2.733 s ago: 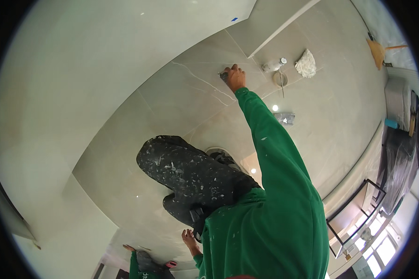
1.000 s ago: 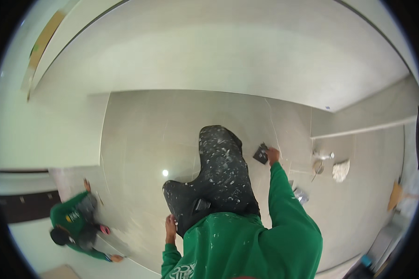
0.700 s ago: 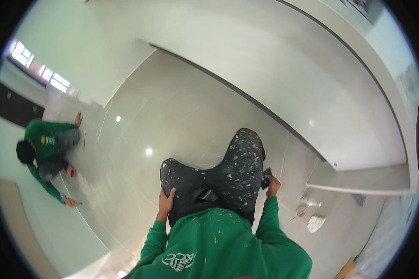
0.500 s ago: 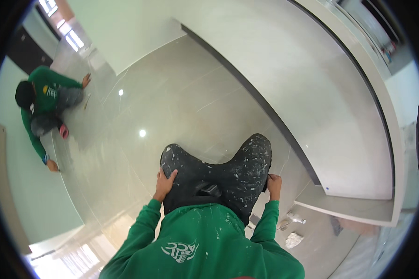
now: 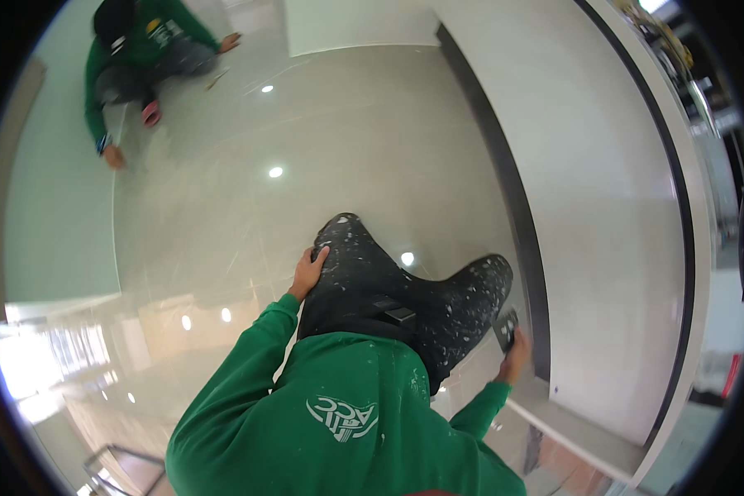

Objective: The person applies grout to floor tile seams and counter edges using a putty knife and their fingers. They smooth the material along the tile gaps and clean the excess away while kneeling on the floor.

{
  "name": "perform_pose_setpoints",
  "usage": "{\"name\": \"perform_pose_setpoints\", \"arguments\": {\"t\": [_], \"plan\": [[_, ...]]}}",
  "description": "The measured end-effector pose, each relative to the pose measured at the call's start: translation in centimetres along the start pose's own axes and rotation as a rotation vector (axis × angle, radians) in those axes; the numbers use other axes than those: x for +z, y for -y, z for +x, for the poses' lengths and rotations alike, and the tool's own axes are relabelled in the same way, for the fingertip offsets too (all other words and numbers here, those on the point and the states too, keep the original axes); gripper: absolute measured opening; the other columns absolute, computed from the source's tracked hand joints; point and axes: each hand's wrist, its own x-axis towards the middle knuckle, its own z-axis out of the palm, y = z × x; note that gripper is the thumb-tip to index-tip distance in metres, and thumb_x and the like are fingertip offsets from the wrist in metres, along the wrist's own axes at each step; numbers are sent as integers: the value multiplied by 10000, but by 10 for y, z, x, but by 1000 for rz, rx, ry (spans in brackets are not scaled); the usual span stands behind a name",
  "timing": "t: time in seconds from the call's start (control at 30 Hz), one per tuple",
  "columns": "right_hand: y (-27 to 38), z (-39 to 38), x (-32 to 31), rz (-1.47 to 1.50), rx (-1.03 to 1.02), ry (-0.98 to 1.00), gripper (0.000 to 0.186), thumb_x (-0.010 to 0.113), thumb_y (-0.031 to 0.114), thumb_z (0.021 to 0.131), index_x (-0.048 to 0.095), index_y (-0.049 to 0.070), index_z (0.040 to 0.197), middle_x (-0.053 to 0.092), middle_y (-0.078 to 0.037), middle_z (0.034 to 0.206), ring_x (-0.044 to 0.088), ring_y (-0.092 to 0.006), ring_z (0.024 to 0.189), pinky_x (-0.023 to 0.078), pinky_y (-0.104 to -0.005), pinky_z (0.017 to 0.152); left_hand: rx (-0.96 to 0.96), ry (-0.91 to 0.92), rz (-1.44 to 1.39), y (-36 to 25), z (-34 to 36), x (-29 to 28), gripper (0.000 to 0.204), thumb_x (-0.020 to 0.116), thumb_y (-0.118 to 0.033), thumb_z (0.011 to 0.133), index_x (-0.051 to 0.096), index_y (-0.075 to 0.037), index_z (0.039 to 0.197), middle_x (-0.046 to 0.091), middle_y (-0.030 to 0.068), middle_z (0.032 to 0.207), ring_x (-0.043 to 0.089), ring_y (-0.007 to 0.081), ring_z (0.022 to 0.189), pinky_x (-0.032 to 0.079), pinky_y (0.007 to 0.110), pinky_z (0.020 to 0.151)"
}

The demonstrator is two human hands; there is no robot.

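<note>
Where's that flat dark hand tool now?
In the head view, the flat dark hand tool is right of centre, in the right hand, beside the right trouser leg.

The sweatshirt (image 5: pixel 322 372) is green with a white emblem (image 5: pixel 341 417), the trousers (image 5: pixel 372 285) black, white-speckled, the flat tool (image 5: pixel 504 329) dark grey.

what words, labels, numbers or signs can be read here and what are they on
White lettering with an emblem on the wearer's green sweatshirt: legible, but not copied here.
Yellow-and-white print on the co-worker's green top: too small and blurred to read.
Flat dark piece in the right hand: pale marks, too blurred to identify.
</note>
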Motion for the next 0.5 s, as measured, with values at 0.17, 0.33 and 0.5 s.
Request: {"name": "perform_pose_setpoints", "arguments": {"t": [0.17, 0.33, 0.5], "plan": [[-24, -9, -47, 415, 38, -130, 281, 704, 269, 932, 695, 17, 1056, 712, -54, 975, 664, -147, 779, 522, -286, 626, -143, -68, -45, 141, -15, -10, 719, 578, -585, 922, 590, 42, 1273, 632, 297, 1222, 597, 404, 1189, 466, 437, 1013], [-1, 15, -66, 727, 212, -13, 290, 692, 278, 943, 652, 97, 1166, 655, -21, 988, 599, -151, 834, 452, -269, 630, -204, -113, 295, 237, -111, -5, 571, 690, -425, 872, 617, 35, 1202, 657, 287, 1157, 624, 427, 1108, 498, 472, 954], [44, 48, 17, 948, 196, 244, 264, 694, 249, 935, 656, 162, 1181, 663, 4, 1064, 606, -137, 912, 463, -285, 676, -289, -216, 79, 211, -142, -5, 471, 685, -377, 883, 648, -1, 1163, 698, 222, 1081, 667, 372, 1028, 522, 448, 899]]}}
